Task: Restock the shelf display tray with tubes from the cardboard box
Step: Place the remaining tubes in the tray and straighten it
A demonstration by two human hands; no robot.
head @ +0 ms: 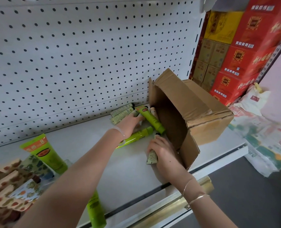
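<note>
Head view: little writing can be read. A large "8" is printed on the orange band of a big green tube (42, 152) standing at the left of the shelf (128, 163). Gold characters are carried on the red cartons (244, 51) stacked at the right, but they are too blurred to be made out. Fine print is seen on the pale tubes (122, 112) lying against the pegboard (87, 55); none of it is legible.

The cardboard box (194, 109) is tipped on its side on the shelf, its open mouth turned toward the tubes. Two slim green tubes (150, 118) are spilled just outside that mouth, one of them passing under the left wrist.

The left hand (130, 124) is stretched forward, palm down, with its fingers laid on the pile of tubes; whether anything is pinched cannot be told. The right hand (162, 150) is held at the lower flap of the box, fingers curled round a pale tube (152, 156) whose crimped end sticks out below the fist. Thin bracelets (194, 193) are worn on the right wrist.
</note>
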